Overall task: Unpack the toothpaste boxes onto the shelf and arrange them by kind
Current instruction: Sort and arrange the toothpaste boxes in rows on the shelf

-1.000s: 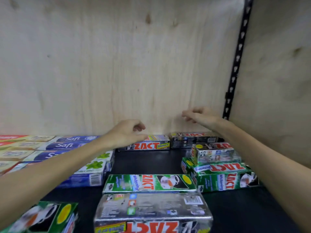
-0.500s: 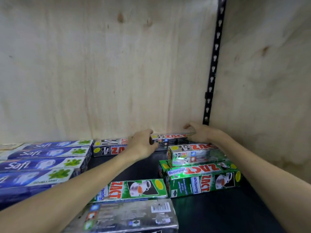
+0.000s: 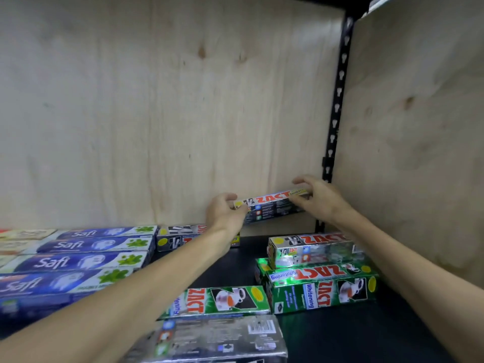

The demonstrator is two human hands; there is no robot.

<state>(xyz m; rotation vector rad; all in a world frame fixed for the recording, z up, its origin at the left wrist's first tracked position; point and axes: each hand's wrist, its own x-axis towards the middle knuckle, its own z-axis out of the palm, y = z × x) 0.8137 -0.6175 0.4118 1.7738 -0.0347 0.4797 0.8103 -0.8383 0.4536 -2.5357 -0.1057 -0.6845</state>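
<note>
Shelf (image 3: 340, 334) (black) between plywood walls (image 3: 157, 113)

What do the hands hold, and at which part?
One silver Zact box: left hand grips its left end, right hand its right end.

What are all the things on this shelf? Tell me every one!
Held Zact box: one, silver with red letters, lifted at the back near the corner.
Silver Zact boxes: one lying at the back wall, one on top of the green stack at right.
Green Zact Whitening boxes: one flat in the middle, stacked ones at right.
Wrapped silver Zact pack: one, at the front.
Safi boxes: four showing, blue, in rows at left.
Pale boxes: a few, far left, blurred.
Shelf: black, with a plywood wall and a black slotted rail.
Left hand: grips the held box's left end.
Right hand: grips its right end.
</note>
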